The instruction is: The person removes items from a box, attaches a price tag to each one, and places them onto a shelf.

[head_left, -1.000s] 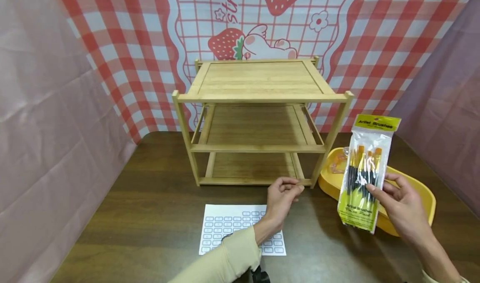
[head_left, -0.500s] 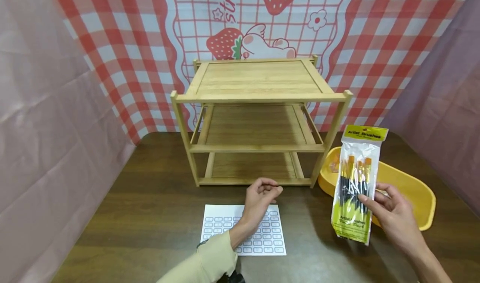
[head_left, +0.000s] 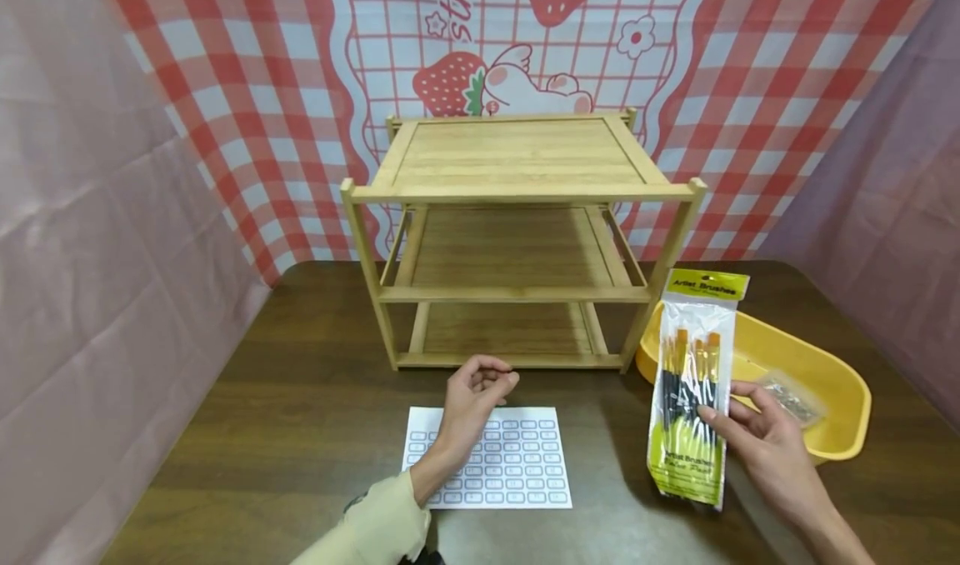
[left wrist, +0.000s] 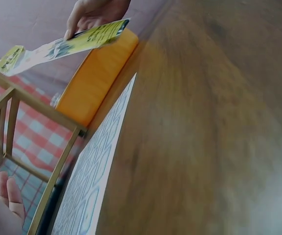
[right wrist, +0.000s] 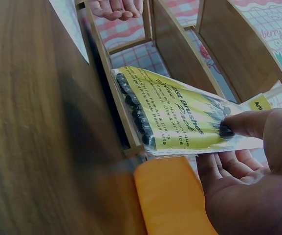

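My right hand (head_left: pixel 772 448) holds a clear packet of artist brushes (head_left: pixel 690 390) upright, thumb on its front and fingers behind. The packet has a yellow-green header, and several brushes with orange tips and dark handles show inside. In the right wrist view, the packet (right wrist: pixel 165 112) shows its printed lower end. My left hand (head_left: pixel 472 407) hovers over a white sheet of printed labels (head_left: pixel 517 465), fingers loosely bent. Nothing shows between them, and the left wrist view catches only part of these fingers (left wrist: pixel 4 186).
Behind the hands stands a three-tier wooden shelf (head_left: pixel 517 198) on the brown table (head_left: pixel 247 432). A yellow tray (head_left: pixel 840 382) sits at the right, partly behind the packet, with a small clear bag (head_left: pixel 795 398) in it. A checked cloth (head_left: pixel 247 90) hangs at the back.
My left hand has moved left from the shelf's front right to above the label sheet. My right hand has brought the brush packet left and lower, uncovering the small bag in the tray.
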Motion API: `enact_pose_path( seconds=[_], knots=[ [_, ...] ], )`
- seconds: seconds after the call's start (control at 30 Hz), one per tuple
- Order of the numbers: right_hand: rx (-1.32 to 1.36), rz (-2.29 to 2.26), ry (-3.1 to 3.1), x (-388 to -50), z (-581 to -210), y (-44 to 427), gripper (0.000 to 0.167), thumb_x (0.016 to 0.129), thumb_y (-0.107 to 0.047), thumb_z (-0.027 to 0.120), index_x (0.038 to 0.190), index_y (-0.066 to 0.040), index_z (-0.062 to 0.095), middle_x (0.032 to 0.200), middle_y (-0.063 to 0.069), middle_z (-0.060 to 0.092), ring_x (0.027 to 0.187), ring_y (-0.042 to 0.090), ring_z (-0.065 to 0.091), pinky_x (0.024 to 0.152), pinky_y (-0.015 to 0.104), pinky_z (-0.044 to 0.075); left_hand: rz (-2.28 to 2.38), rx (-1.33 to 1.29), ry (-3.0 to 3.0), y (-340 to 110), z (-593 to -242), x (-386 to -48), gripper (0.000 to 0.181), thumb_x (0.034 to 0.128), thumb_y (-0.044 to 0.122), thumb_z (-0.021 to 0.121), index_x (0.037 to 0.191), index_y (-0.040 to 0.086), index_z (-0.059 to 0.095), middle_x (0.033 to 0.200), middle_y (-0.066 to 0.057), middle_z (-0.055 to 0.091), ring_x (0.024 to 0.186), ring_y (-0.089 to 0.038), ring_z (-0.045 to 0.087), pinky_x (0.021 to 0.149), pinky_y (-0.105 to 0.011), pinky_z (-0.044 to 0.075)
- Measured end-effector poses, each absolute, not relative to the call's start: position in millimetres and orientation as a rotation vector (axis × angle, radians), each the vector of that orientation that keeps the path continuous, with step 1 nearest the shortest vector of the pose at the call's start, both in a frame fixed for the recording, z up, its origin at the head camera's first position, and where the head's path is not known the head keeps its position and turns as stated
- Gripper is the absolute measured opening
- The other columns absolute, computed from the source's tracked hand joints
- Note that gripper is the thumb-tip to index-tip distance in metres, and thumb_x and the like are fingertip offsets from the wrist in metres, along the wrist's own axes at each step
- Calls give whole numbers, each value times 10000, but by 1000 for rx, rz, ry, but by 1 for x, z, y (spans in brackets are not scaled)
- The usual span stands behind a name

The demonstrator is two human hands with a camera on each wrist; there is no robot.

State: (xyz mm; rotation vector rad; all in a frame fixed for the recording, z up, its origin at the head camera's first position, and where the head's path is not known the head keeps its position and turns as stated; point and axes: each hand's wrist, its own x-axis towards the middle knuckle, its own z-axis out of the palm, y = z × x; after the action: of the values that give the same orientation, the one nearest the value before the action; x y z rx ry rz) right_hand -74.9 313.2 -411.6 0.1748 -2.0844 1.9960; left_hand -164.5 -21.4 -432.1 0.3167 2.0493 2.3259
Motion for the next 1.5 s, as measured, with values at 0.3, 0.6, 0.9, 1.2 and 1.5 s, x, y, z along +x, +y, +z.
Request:
enact_pose_path(
  seconds=[0.3, 0.6, 0.9, 1.2, 1.5],
  knots=[
    [198, 2016, -2113, -71, -421, 304, 329, 982, 144, 571, 1185, -114, 595, 1087, -46, 763, 928, 92, 720, 768, 222, 572, 2346, 299, 2126, -43, -428, -168, 255, 945, 54, 721, 1125, -96, 619, 948, -69, 671, 881, -296, 637, 738, -257, 554],
    [168, 2031, -2209, -73, -426, 294, 265, 980, 121, 597, 1180, -51, 577, 1081, -38, 762, 936, 135, 727, 760, 270, 597, 2240, 316, 2265, -61, -428, -169, 223, 929, 40, 731, 1103, -68, 644, 986, -100, 683, 860, -178, 628, 764, -272, 558],
    [20, 2068, -2307, -75, -429, 285, 270, 987, 45, 642, 1225, 23, 516, 1067, 1, 756, 918, 186, 729, 761, 307, 603, 2196, 332, 2355, -78, -431, -167, 175, 921, 37, 735, 1064, -41, 671, 985, -114, 687, 884, -182, 629, 795, -237, 528],
    [-117, 1974, -2484, -79, -424, 273, 388, 991, -45, 677, 1287, 70, 453, 1166, 195, 712, 922, 196, 723, 776, 340, 603, 2160, 322, 2408, -90, -429, -166, 161, 911, 43, 747, 1045, -20, 684, 967, -95, 690, 881, -192, 626, 814, -249, 525],
    [-158, 1908, -2562, -79, -429, 266, 399, 970, -20, 697, 1279, 96, 472, 1159, 245, 706, 865, 182, 727, 739, 322, 600, 2104, 286, 2484, -102, -434, -164, 130, 922, 21, 733, 1041, -9, 690, 971, -90, 689, 899, -206, 630, 824, -257, 526]
  ],
)
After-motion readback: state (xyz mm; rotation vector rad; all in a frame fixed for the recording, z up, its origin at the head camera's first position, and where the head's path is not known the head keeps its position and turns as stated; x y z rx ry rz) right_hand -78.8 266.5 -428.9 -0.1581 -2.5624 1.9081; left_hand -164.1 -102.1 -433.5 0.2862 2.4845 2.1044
